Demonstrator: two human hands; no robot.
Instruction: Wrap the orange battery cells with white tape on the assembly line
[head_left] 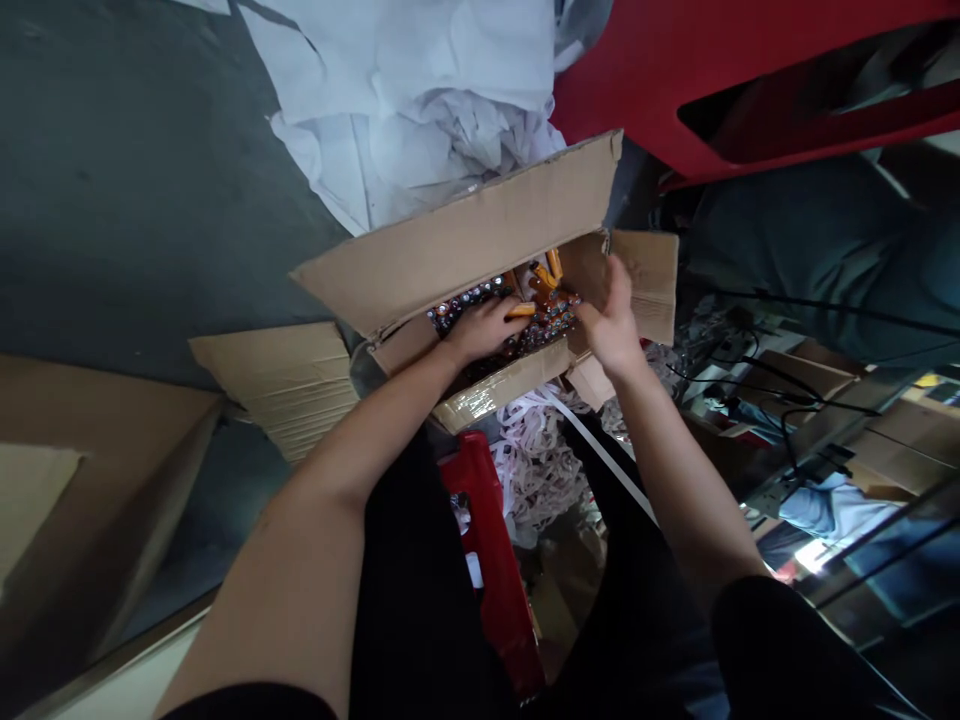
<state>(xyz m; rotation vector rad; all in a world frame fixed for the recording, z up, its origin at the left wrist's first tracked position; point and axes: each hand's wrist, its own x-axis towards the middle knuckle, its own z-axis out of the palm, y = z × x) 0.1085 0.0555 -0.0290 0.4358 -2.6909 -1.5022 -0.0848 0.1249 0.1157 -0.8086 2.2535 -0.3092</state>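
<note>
A cardboard box [480, 240] lies tilted in front of me with its flaps spread. Packed inside are several small orange cylinders [555, 265] with round shiny ends, which look like battery cells. My left hand [486, 328] reaches into the box, its fingers bent round one orange cylinder [520, 310] that pokes out at the fingertips. At the right end of the box is my right hand [613, 325], thumb and fingers apart. Its thumb is over the cylinders and its fingers rest by the end wall and flap. Part of the contents is hidden under my left hand.
White crumpled sheets [420, 110] lie beyond the box. A red crate [622, 80] stands at upper right, another red plastic piece [487, 560] below. Shredded paper [547, 470] fills the space between my legs. An open carton [150, 440] is at left; a person's clothed leg [825, 250] is at right.
</note>
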